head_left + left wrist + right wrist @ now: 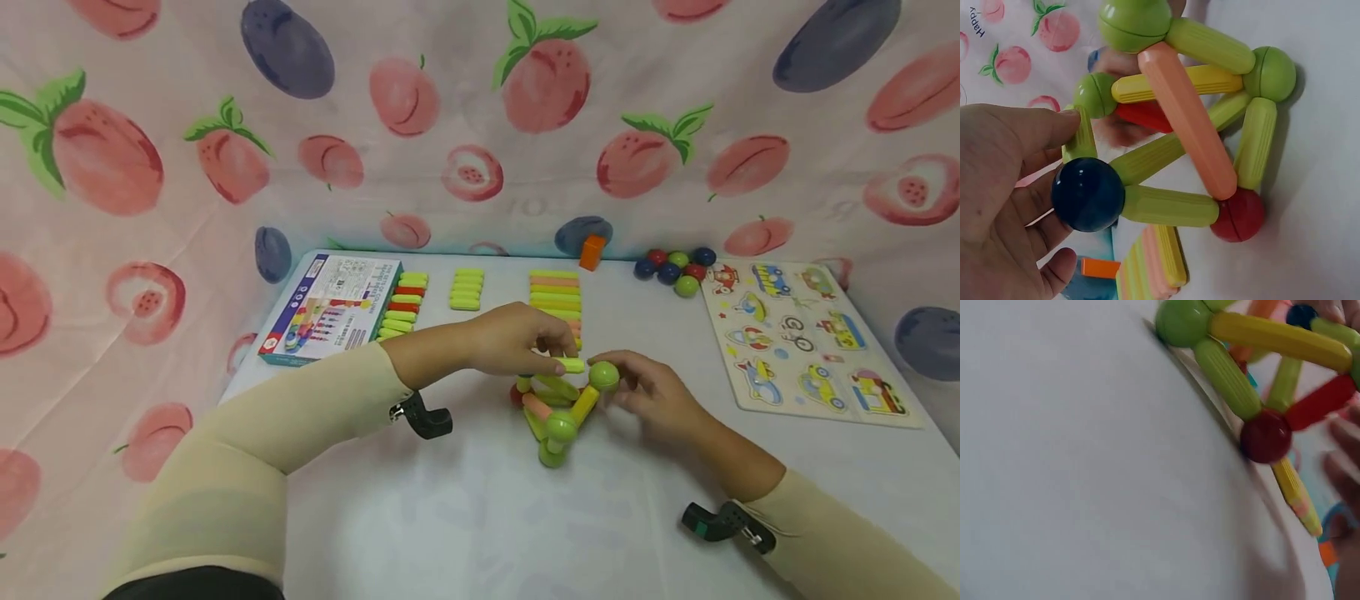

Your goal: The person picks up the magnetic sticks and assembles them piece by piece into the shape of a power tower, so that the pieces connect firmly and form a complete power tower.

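now, by parts:
frame: a rod-and-ball frame [557, 410] stands on the white table [480, 517], mid-table, between both hands.
left hand: the left hand [517, 340] pinches a short green rod [573, 365] at the frame's top; the left wrist view shows the rod [1082, 134] running from a blue ball [1088, 194] to a green ball [1095, 94].
right hand: the right hand [654, 402] curls round the top green ball [603, 376], fingertips on it.
behind: rows of rods [555, 298], a box [330, 307], loose balls [675, 268], an orange block [592, 251].
right: a puzzle board [806, 337].
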`<state>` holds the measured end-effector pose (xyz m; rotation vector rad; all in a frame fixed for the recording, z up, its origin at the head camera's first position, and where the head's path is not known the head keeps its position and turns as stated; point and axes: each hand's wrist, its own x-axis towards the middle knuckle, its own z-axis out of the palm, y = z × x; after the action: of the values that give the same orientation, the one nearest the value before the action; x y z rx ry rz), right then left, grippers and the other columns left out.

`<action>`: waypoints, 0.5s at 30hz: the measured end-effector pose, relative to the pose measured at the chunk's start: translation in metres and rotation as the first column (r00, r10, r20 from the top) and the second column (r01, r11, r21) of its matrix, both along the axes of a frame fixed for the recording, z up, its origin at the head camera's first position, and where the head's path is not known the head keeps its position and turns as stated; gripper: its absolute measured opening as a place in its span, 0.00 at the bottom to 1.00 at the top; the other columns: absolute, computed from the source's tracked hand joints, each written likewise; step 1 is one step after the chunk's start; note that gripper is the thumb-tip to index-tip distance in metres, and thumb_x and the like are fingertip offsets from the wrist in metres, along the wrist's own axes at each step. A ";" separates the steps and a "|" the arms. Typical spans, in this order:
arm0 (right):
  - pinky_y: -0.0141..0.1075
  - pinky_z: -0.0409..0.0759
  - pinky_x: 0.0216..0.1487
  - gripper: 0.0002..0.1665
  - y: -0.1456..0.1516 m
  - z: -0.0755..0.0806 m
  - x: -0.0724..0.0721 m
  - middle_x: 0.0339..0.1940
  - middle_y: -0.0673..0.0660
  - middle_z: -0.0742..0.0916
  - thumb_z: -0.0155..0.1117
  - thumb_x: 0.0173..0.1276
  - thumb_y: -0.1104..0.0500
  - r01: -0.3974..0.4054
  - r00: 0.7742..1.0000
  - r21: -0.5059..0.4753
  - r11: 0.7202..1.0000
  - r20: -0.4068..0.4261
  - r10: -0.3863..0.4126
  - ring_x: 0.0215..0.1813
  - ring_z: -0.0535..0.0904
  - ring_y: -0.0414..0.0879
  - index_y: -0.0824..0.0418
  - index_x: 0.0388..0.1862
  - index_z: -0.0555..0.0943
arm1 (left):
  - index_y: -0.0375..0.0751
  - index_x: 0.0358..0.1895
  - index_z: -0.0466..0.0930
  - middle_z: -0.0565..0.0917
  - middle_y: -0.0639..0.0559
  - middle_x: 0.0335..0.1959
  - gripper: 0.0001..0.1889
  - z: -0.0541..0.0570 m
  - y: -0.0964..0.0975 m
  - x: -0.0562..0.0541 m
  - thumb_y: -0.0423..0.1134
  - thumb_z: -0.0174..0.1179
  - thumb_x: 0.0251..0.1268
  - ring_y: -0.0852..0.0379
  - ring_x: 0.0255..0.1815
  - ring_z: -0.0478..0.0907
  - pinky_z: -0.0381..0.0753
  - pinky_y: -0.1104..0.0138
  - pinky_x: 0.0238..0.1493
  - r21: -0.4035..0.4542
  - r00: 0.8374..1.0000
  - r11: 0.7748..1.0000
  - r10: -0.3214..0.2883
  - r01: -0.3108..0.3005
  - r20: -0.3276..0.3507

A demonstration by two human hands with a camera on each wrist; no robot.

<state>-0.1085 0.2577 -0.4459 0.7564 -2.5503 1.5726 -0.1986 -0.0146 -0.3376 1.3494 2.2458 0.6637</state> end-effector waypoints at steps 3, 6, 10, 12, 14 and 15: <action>0.34 0.73 0.45 0.21 -0.005 0.002 0.002 0.51 0.48 0.87 0.59 0.70 0.77 0.024 0.997 -0.141 0.990 -0.066 -0.033 0.47 0.78 0.43 0.70 0.60 0.81 | 0.49 0.59 0.87 0.87 0.62 0.45 0.13 -0.004 0.001 0.001 0.43 0.68 0.77 0.62 0.52 0.81 0.78 0.69 0.59 0.009 1.000 1.000 0.011 -0.010 -0.024; 0.32 0.73 0.45 0.16 -0.011 0.004 0.002 0.49 0.45 0.87 0.61 0.73 0.75 0.055 0.996 -0.163 0.985 -0.066 -0.067 0.46 0.78 0.41 0.68 0.58 0.82 | 0.50 0.58 0.87 0.86 0.63 0.43 0.12 -0.006 0.003 0.002 0.43 0.69 0.76 0.62 0.51 0.80 0.78 0.69 0.57 0.000 0.999 1.000 0.018 -0.018 -0.047; 0.30 0.76 0.46 0.16 -0.014 0.002 0.005 0.49 0.47 0.86 0.59 0.76 0.74 0.088 0.996 -0.180 0.980 0.000 -0.090 0.46 0.79 0.43 0.69 0.61 0.80 | 0.49 0.61 0.86 0.86 0.62 0.46 0.14 -0.009 0.001 0.003 0.44 0.66 0.79 0.62 0.53 0.80 0.78 0.69 0.57 -0.002 0.999 1.000 0.022 -0.022 -0.032; 0.31 0.77 0.45 0.15 -0.017 0.000 0.010 0.47 0.54 0.86 0.54 0.76 0.75 0.147 0.989 -0.181 0.972 0.048 -0.140 0.44 0.79 0.46 0.71 0.59 0.78 | 0.47 0.65 0.84 0.87 0.59 0.53 0.15 -0.012 -0.003 0.001 0.43 0.59 0.83 0.62 0.57 0.80 0.78 0.68 0.59 0.022 0.999 0.999 0.040 -0.040 0.003; 0.32 0.79 0.43 0.15 -0.019 -0.004 0.016 0.43 0.55 0.86 0.52 0.73 0.76 0.199 0.979 -0.118 0.973 0.063 -0.193 0.42 0.80 0.46 0.69 0.52 0.80 | 0.44 0.67 0.82 0.86 0.55 0.58 0.17 -0.015 -0.011 -0.003 0.39 0.50 0.85 0.59 0.60 0.80 0.78 0.65 0.62 0.051 0.995 0.995 0.085 -0.087 0.042; 0.33 0.78 0.41 0.14 -0.020 -0.007 0.021 0.39 0.53 0.86 0.53 0.70 0.75 0.207 0.978 -0.057 0.977 0.035 -0.205 0.39 0.79 0.45 0.65 0.47 0.81 | 0.43 0.66 0.81 0.86 0.53 0.59 0.18 -0.019 -0.016 -0.006 0.36 0.46 0.85 0.58 0.61 0.80 0.79 0.64 0.63 0.061 0.992 0.992 0.110 -0.114 0.065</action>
<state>-0.0878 0.2372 -0.4524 0.4497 -2.4927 1.5956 -0.2046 -0.0311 -0.3563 1.2222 2.2817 0.8112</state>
